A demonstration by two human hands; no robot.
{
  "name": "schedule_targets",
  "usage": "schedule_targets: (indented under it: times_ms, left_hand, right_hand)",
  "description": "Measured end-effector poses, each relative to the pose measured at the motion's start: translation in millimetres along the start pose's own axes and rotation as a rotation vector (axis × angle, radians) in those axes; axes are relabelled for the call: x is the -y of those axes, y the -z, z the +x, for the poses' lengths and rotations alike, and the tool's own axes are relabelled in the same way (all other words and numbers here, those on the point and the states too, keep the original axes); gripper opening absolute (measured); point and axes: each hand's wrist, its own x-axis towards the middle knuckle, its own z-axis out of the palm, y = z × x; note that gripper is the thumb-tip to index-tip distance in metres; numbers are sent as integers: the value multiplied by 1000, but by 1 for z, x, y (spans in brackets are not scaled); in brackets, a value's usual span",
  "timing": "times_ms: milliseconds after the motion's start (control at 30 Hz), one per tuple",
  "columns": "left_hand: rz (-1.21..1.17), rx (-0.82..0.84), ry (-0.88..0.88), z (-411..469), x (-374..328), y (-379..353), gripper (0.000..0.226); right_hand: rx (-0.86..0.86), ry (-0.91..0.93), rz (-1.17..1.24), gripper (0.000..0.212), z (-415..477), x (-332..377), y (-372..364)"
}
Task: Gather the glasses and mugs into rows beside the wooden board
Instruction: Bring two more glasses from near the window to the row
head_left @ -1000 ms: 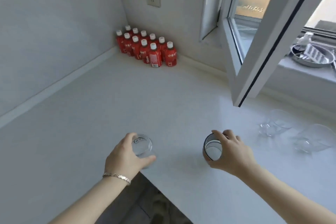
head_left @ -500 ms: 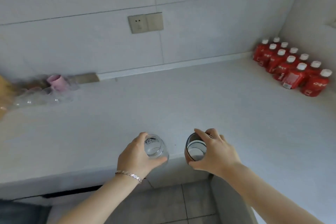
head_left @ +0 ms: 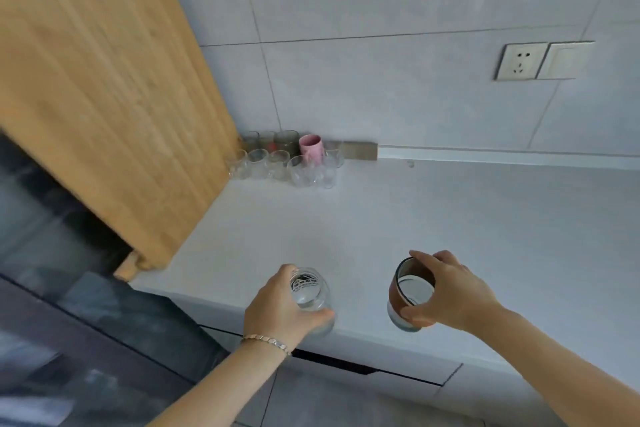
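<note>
Over the last second the view has swung from the window corner, past the red bottles, to the wooden board (head_left: pixel 104 87) and the cups already gathered beside it. Both hands kept their loads throughout. The left hand (head_left: pixel 277 308) is wrapped around a clear glass with a printed logo (head_left: pixel 309 293); the right hand (head_left: pixel 450 291) clasps a brown-banded mug (head_left: pixel 407 298) by its rim and side. Both are carried above the near edge of the desk (head_left: pixel 450 218). Far ahead of the hands, against the wall, stand rows of glasses (head_left: pixel 277 163) with a pink mug (head_left: pixel 311 149). The carry is likely nearly done; the two pieces probably join the rows' open right end.
</note>
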Motion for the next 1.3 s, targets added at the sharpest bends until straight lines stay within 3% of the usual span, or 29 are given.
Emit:
schedule_targets:
  times_ms: [400, 800, 1033, 1300]
  left_hand:
    - [77, -87, 175, 170, 93, 95, 63]
    - [85, -151, 364, 363, 159, 110, 70]
    - [134, -10, 299, 449, 184, 94, 69]
    - [248, 54, 175, 484, 188, 91, 73]
  right_hand:
    - [8, 116, -35, 90, 165, 140, -28]
    - [71, 206, -25, 93, 313, 242, -59]
    - [68, 89, -33, 95, 347, 265, -81]
    - [48, -21, -36, 94, 388, 307, -108]
